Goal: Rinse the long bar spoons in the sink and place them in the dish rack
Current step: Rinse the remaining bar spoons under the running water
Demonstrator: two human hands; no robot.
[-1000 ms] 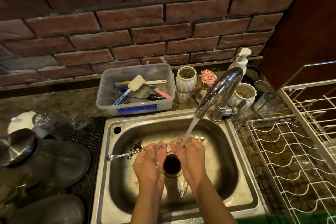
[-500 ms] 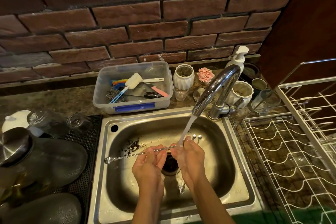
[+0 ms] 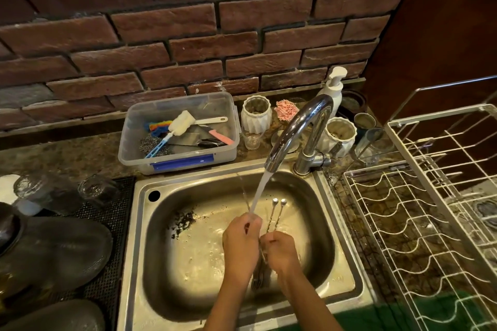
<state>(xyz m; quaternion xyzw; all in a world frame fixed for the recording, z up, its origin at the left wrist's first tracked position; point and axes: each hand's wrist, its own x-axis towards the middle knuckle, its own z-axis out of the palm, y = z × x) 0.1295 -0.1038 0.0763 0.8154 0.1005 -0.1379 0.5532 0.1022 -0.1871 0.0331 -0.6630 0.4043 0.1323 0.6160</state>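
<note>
We hold the bar spoons (image 3: 277, 213) over the sink (image 3: 344, 226), shafts pointing away toward the faucet (image 3: 298, 129), ends just beside its stream. Our right hand (image 3: 281, 251) grips them; our left hand (image 3: 240, 243) curls under the water, contents unclear. The dish rack (image 3: 403, 236) lies right of the faucet, nearer our right hand, with open room across the sink's rim.

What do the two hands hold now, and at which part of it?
The right hand grips two long bar spoons around mid-handle. The left hand is curled under the water stream; what it holds cannot be told.
</note>
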